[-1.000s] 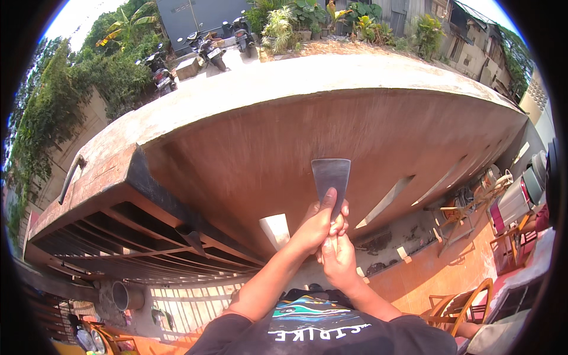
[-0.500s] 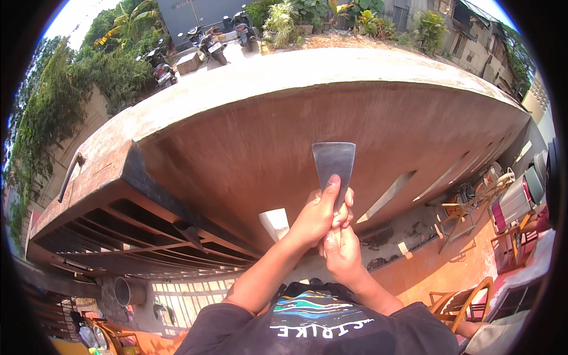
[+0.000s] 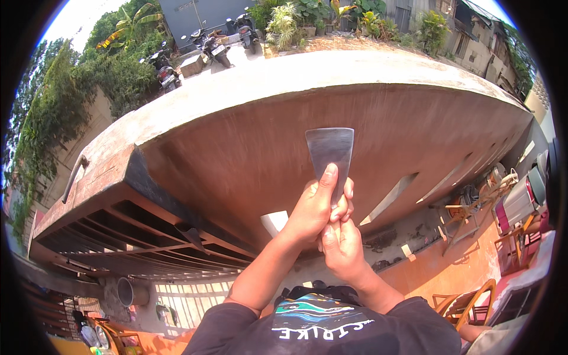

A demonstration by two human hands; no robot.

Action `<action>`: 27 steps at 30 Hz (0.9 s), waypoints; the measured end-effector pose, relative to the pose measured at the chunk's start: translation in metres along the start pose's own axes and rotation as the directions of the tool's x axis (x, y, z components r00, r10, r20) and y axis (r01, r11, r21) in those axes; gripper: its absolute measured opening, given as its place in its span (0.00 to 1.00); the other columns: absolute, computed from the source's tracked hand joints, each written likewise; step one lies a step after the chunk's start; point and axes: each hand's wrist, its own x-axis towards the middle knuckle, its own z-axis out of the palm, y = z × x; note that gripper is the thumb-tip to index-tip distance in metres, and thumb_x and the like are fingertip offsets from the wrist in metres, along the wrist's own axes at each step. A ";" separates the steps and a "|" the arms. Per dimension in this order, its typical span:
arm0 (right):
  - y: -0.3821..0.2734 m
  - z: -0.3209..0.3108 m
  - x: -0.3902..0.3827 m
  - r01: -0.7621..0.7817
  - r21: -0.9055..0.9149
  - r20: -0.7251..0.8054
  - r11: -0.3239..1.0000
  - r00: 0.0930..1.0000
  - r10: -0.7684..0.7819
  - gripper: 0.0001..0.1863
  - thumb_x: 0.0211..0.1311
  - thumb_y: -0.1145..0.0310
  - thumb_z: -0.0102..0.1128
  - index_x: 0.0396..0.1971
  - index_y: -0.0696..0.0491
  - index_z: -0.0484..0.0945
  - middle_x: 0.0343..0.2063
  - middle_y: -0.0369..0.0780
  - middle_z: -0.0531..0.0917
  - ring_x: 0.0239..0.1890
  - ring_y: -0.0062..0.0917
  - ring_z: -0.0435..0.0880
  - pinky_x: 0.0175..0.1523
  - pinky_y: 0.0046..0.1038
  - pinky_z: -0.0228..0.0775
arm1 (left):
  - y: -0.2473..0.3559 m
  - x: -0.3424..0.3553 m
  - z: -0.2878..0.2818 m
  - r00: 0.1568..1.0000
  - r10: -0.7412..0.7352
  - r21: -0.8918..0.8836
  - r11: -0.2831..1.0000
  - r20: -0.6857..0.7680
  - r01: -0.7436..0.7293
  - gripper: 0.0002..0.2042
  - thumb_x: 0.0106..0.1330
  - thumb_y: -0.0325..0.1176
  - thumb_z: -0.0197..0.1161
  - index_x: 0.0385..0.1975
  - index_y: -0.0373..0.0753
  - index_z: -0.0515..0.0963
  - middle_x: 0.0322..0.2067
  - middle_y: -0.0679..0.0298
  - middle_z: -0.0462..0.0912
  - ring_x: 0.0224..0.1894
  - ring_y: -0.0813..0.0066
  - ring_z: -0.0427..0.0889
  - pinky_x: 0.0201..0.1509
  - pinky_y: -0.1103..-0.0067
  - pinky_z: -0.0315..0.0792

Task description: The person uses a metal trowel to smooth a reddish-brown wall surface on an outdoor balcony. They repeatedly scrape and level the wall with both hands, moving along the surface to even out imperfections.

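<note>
A scraper (image 3: 331,145) with a wide, flared metal blade points up and away from me over the reddish-brown wall (image 3: 248,160). My left hand (image 3: 312,208) is closed round it near the base of the blade, its thumb pressed along the metal. Below it, my right hand (image 3: 344,251) wraps the lower end, fingers closed and touching the left hand. Both hands hide the handle. Whether the blade's edge touches the wall I cannot tell for sure.
Long slots (image 3: 390,195) pierce the wall. To the left is a dark metal gate (image 3: 160,228). A bucket (image 3: 131,291) stands lower left; wooden chairs (image 3: 467,302) stand at the right. Parked motorbikes (image 3: 210,47) and plants (image 3: 284,26) are beyond the wall's pale top.
The scraper has slid a little upward and slightly left over the wall, both hands moving with it. Their grip looks the same.
</note>
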 end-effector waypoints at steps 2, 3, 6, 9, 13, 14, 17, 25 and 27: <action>-0.001 -0.002 0.001 0.051 -0.065 0.061 0.997 0.997 -0.047 0.09 0.74 0.71 0.49 0.46 0.62 0.67 0.23 0.37 0.78 0.25 0.17 0.78 0.30 0.23 0.70 | 0.000 0.001 0.001 0.994 -0.109 0.016 0.994 -0.016 0.110 0.28 0.77 0.61 0.41 0.30 0.40 0.71 0.10 0.72 0.60 0.19 0.77 0.67 0.30 0.79 0.68; 0.000 -0.002 0.001 0.012 -0.056 0.072 0.998 0.997 -0.008 0.09 0.74 0.71 0.49 0.46 0.62 0.67 0.23 0.37 0.78 0.25 0.18 0.78 0.30 0.24 0.71 | 0.000 0.001 0.001 0.973 -0.225 0.017 0.974 -0.053 0.226 0.29 0.77 0.62 0.41 0.30 0.40 0.71 0.10 0.72 0.59 0.19 0.78 0.66 0.30 0.79 0.68; 0.005 -0.005 -0.001 -0.013 -0.015 0.072 1.000 0.997 0.014 0.10 0.73 0.72 0.49 0.46 0.62 0.67 0.23 0.38 0.79 0.25 0.19 0.78 0.31 0.25 0.71 | -0.002 0.002 0.003 0.959 -0.270 0.006 0.963 -0.086 0.271 0.29 0.77 0.61 0.41 0.30 0.40 0.71 0.10 0.73 0.59 0.19 0.78 0.65 0.31 0.79 0.68; 0.010 -0.011 -0.002 0.016 -0.026 0.019 1.000 1.000 -0.016 0.10 0.73 0.73 0.50 0.47 0.62 0.67 0.24 0.40 0.80 0.25 0.20 0.79 0.32 0.25 0.71 | -0.005 0.004 0.005 1.000 0.028 -0.003 1.000 0.000 -0.028 0.29 0.77 0.61 0.41 0.30 0.39 0.71 0.10 0.72 0.60 0.20 0.78 0.67 0.30 0.80 0.67; 0.008 -0.017 0.004 -0.028 -0.060 0.094 0.998 0.995 0.034 0.11 0.73 0.73 0.49 0.49 0.63 0.66 0.26 0.41 0.80 0.27 0.22 0.80 0.33 0.27 0.72 | -0.007 0.010 0.009 0.941 -0.321 0.036 0.945 -0.107 0.327 0.29 0.77 0.61 0.42 0.30 0.39 0.71 0.10 0.72 0.60 0.21 0.77 0.68 0.30 0.78 0.67; 0.005 -0.018 0.007 -0.162 -0.020 0.080 0.987 0.983 0.163 0.11 0.73 0.73 0.49 0.49 0.63 0.66 0.26 0.41 0.80 0.27 0.23 0.81 0.33 0.27 0.72 | -0.006 0.011 0.011 0.917 -0.368 -0.003 0.928 -0.153 0.372 0.28 0.77 0.60 0.42 0.30 0.39 0.71 0.10 0.72 0.60 0.21 0.78 0.68 0.31 0.79 0.67; -0.005 -0.021 0.015 0.076 -0.048 0.090 0.996 0.993 -0.071 0.10 0.75 0.72 0.47 0.48 0.61 0.65 0.24 0.37 0.77 0.25 0.18 0.76 0.31 0.23 0.69 | -0.002 0.017 0.015 0.986 -0.159 0.043 0.986 -0.050 0.162 0.29 0.77 0.61 0.40 0.29 0.39 0.71 0.10 0.72 0.60 0.20 0.77 0.68 0.32 0.79 0.68; 0.002 -0.033 0.007 0.017 -0.045 0.176 0.999 0.984 -0.009 0.11 0.72 0.72 0.50 0.47 0.63 0.66 0.21 0.40 0.79 0.23 0.23 0.81 0.31 0.28 0.72 | -0.012 0.012 0.017 0.964 -0.252 -0.070 0.967 -0.087 0.246 0.29 0.77 0.61 0.40 0.28 0.40 0.70 0.08 0.71 0.58 0.18 0.76 0.65 0.29 0.79 0.65; 0.008 -0.036 0.005 0.058 -0.036 0.191 0.998 0.980 -0.050 0.11 0.73 0.71 0.50 0.48 0.63 0.66 0.22 0.40 0.79 0.23 0.22 0.80 0.30 0.28 0.71 | -0.017 0.011 0.016 0.992 -0.119 -0.118 0.987 -0.045 0.113 0.29 0.77 0.62 0.40 0.27 0.40 0.71 0.08 0.71 0.58 0.18 0.76 0.65 0.29 0.78 0.66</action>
